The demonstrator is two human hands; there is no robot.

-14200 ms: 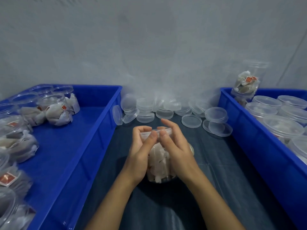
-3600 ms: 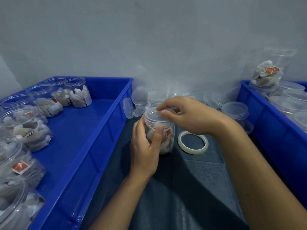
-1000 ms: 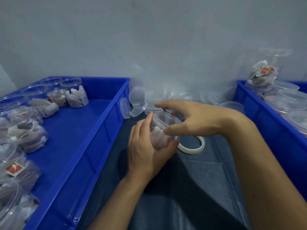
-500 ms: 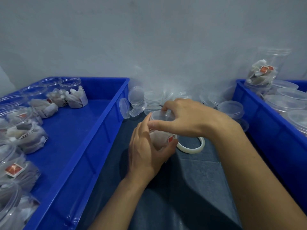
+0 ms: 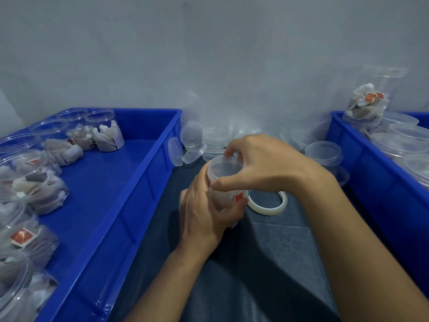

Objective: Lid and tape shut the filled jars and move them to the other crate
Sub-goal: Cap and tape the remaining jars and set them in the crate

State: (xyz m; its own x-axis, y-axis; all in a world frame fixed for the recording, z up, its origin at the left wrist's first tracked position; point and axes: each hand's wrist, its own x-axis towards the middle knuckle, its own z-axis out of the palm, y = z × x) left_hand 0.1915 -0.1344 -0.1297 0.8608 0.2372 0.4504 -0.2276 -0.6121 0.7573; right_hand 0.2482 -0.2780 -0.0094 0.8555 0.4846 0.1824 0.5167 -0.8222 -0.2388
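Dark grey cloth (image 5: 267,252) underneath, plain grey wall (image 5: 209,54) behind. Left hand (image 5: 204,210) wrapped round the jar (image 5: 228,196), right hand (image 5: 262,166) pinching its lid (image 5: 220,167).

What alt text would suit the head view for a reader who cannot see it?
Two hands work a clear filled jar over a dark cloth: the left hand grips its side, the right hand pinches its lid. A tape roll lies just right of it, loose lids behind, between two blue crates of jars.
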